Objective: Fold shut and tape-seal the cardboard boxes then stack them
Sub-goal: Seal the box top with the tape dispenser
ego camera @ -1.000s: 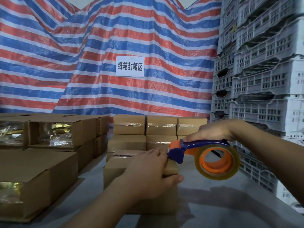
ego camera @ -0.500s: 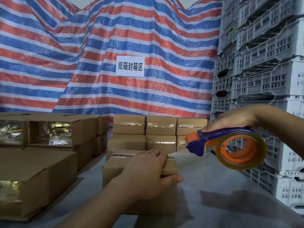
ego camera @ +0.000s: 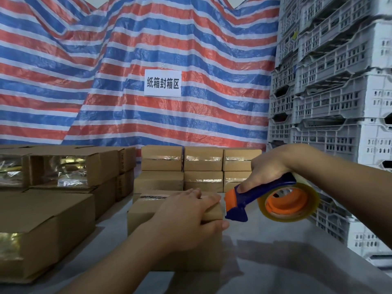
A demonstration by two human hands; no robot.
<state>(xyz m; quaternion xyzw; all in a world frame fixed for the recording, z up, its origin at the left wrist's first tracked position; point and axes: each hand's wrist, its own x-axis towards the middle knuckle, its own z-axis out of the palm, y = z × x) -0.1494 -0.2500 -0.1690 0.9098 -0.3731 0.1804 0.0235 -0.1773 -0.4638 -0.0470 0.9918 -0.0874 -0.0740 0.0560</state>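
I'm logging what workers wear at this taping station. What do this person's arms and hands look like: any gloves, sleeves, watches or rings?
Both forearms are bare, with no sleeve in view. The left hand and right hand wear no gloves, and no watch, ring or wristband shows.

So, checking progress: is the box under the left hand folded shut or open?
Folded shut: the box's top lies flat, with the left hand pressing on it.

One view only — a wide-angle camera on the person's head, facing forward and slightly down across the grey table (ego camera: 286, 270). It sits close over both forearms, near the boxes, and takes in the striped tarp (ego camera: 127, 60) behind — stacked crates (ego camera: 339, 92) fill its right edge.
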